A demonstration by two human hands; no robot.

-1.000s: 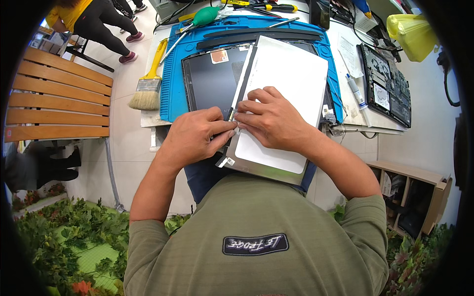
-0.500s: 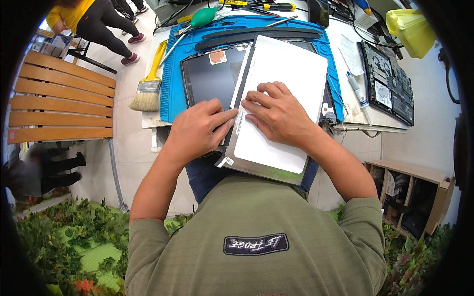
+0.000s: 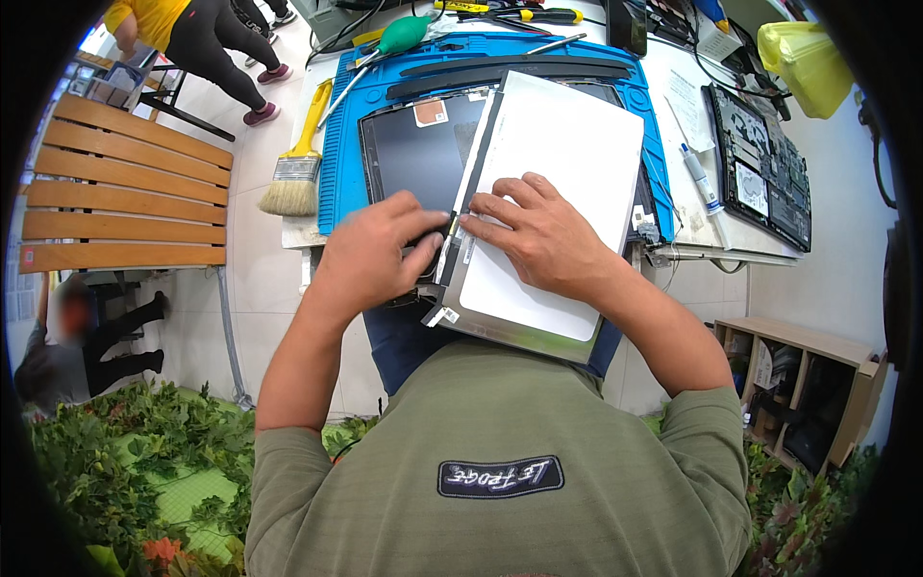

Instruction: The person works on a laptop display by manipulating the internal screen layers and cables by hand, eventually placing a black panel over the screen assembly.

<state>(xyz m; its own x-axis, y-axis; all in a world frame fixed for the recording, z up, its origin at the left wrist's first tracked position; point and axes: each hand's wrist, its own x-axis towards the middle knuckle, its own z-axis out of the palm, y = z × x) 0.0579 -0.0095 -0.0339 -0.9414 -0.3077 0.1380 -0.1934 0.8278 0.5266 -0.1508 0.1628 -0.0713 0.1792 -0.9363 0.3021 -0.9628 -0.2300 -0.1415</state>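
A laptop screen panel [image 3: 567,125] with a white backing lies tilted over a dark laptop screen frame [image 3: 413,159] on a blue work mat [image 3: 341,159]. A black strip [image 3: 479,144] runs along the panel's left edge, with a small yellowish patch showing between my hands. My left hand [image 3: 370,252] is at that edge, thumb and forefinger bent toward the strip in a pinch. Blur and the fingers hide what, if anything, is between them. My right hand [image 3: 543,236] rests on the white backing, fingers stretched out, with fingertips at the strip.
Left of the mat lies a yellow-handled brush [image 3: 293,178]; a green air blower [image 3: 404,35] sits at its far edge. An opened laptop base [image 3: 755,159] and a marker-like tube [image 3: 700,178] lie right. A wooden bench [image 3: 130,188] stands left; a person [image 3: 216,43] stands beyond.
My left fingertips have drawn slightly left from the strip, exposing the yellowish patch. My right fingertips have shifted a little down and left to the panel's edge. The whole view has shifted slightly.
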